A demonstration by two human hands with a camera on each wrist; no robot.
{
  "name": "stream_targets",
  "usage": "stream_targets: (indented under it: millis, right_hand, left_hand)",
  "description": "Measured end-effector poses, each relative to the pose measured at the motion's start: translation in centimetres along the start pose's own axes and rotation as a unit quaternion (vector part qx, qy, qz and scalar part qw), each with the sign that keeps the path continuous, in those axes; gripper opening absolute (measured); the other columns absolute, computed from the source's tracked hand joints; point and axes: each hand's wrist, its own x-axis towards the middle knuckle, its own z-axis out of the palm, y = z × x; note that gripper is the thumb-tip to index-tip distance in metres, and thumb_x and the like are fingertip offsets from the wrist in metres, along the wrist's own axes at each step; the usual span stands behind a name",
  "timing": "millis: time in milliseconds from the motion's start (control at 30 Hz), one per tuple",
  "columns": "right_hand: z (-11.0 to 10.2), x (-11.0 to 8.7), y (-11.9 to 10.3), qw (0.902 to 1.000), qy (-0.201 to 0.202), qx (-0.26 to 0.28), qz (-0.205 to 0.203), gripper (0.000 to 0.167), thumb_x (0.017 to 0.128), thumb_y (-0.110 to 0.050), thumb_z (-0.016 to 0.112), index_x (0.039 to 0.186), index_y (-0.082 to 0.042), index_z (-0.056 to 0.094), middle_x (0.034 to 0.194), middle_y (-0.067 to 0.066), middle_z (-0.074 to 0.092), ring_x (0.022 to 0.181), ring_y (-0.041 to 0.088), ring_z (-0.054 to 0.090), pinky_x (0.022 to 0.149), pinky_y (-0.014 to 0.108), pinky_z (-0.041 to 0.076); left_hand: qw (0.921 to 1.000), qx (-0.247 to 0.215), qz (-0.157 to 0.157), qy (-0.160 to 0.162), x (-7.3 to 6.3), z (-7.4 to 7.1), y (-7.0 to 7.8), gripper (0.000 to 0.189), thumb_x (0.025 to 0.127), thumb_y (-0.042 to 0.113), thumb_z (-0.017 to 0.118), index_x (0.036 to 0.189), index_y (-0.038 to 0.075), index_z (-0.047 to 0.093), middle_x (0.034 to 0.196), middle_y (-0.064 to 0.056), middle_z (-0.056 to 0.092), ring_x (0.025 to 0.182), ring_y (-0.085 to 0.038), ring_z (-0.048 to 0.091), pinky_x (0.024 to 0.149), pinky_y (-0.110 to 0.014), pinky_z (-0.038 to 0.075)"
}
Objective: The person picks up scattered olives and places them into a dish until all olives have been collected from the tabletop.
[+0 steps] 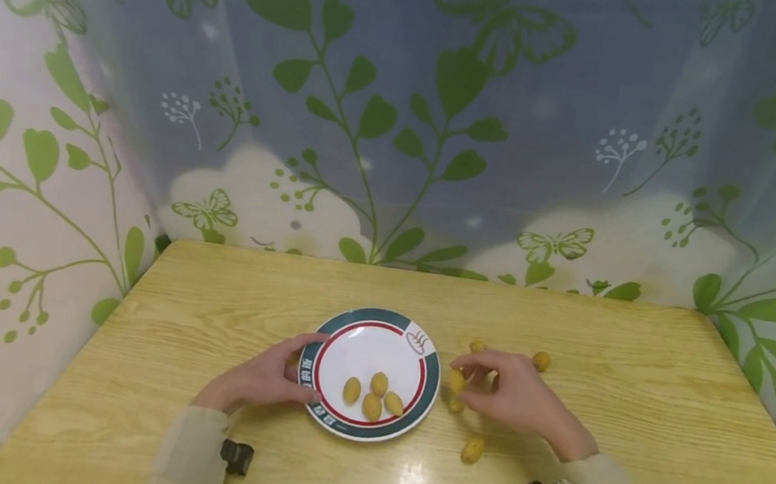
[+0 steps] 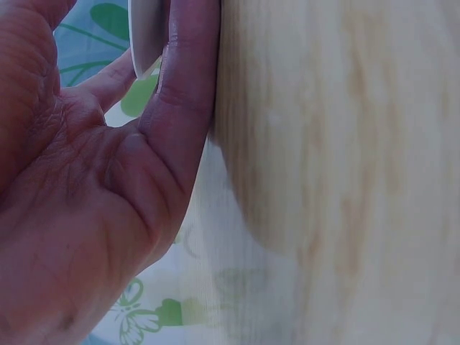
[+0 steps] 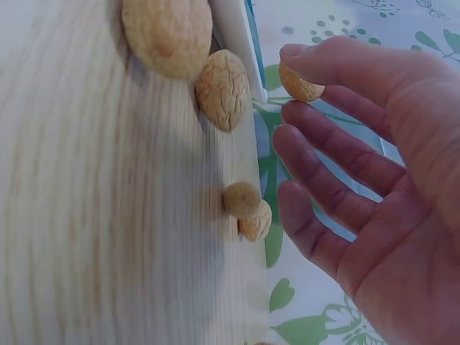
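Observation:
My left hand (image 1: pixel 260 376) grips the left rim of a white plate (image 1: pixel 351 352) with a dark green border and a red ring. In the left wrist view, the plate's edge (image 2: pixel 146 39) shows between the fingers. Several walnuts (image 1: pixel 372 407) lie in the front half of the plate. Just right of the plate, my right hand (image 1: pixel 518 394) pinches a walnut (image 3: pixel 300 85) between thumb and forefinger, above the table. Loose walnuts lie around that hand: one in front (image 1: pixel 473 449), one beneath the fingers (image 1: pixel 457 406), and others behind it (image 1: pixel 541 362).
The pale wood table (image 1: pixel 235 287) ends at a back edge against a curtain (image 1: pixel 380 192) printed with green leaves and butterflies. Small black devices (image 1: pixel 237 458) sit at both wrists.

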Motion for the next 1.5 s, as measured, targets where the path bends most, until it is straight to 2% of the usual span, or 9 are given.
stream_targets:
  millis: [367,600,833,1033,1167,1500]
  right_hand:
    - [0.7,1.1,-1.1,0.9998,0.003,0.009,-0.018,0.033,0.083,-0.015,0.083,0.116,-0.012,0.076,0.095,-0.005,0.073,0.086,0.010,0.065,0.072,0.024,0.054]
    - [1.4,1.7,-1.6,0.9993,-0.002,0.034,-0.018,0.033,0.083,-0.013,0.082,0.116,-0.012,0.076,0.097,-0.002,0.074,0.087,0.011,0.065,0.069,0.023,0.054]
    - [2.2,2.3,-2.3,0.9986,-0.006,0.047,-0.022,0.031,0.083,-0.014,0.084,0.113,-0.014,0.076,0.093,-0.003,0.073,0.081,0.012,0.065,0.064,0.022,0.052]
    - [2.8,2.6,-2.7,0.9984,-0.016,0.050,-0.021,0.032,0.084,-0.015,0.083,0.115,-0.011,0.075,0.092,-0.002,0.073,0.083,0.015,0.066,0.067,0.023,0.053]
    - [3.1,2.9,-2.7,0.9980,-0.021,0.054,-0.025,0.032,0.085,-0.015,0.082,0.115,-0.012,0.075,0.091,-0.005,0.073,0.083,0.012,0.067,0.070,0.023,0.054]
    - [3.8,3.4,-2.7,0.9974,-0.041,0.054,-0.024,0.030,0.087,-0.017,0.081,0.116,-0.014,0.074,0.082,-0.007,0.067,0.076,0.003,0.061,0.068,0.023,0.054]
  left_hand:
    - [0.9999,-0.008,0.011,-0.010,0.1,-0.1,-0.1,0.089,0.081,0.023,0.087,0.156,0.025,0.039,0.119,-0.009,0.061,0.088,-0.018,0.061,0.079,-0.030,0.049]
    - [0.9995,-0.016,0.021,-0.019,0.0,-0.2,-0.2,0.089,0.082,0.022,0.086,0.157,0.022,0.037,0.123,-0.011,0.060,0.089,-0.018,0.062,0.080,-0.029,0.051]
    - [0.9995,-0.016,0.022,-0.018,0.0,-0.2,-0.2,0.089,0.082,0.022,0.086,0.157,0.022,0.037,0.121,-0.010,0.061,0.089,-0.017,0.062,0.080,-0.029,0.050]
    - [0.9996,-0.013,0.021,-0.016,0.0,-0.1,-0.2,0.089,0.082,0.023,0.087,0.157,0.023,0.038,0.123,-0.010,0.060,0.090,-0.017,0.062,0.082,-0.030,0.050]
    - [0.9996,-0.013,0.020,-0.015,0.1,-0.1,-0.3,0.089,0.082,0.023,0.087,0.156,0.023,0.038,0.125,-0.010,0.061,0.092,-0.017,0.063,0.083,-0.030,0.050]
    - [0.9999,-0.009,0.011,-0.010,0.0,-0.1,-0.2,0.089,0.081,0.025,0.087,0.156,0.025,0.039,0.120,-0.008,0.061,0.089,-0.018,0.062,0.080,-0.030,0.049]
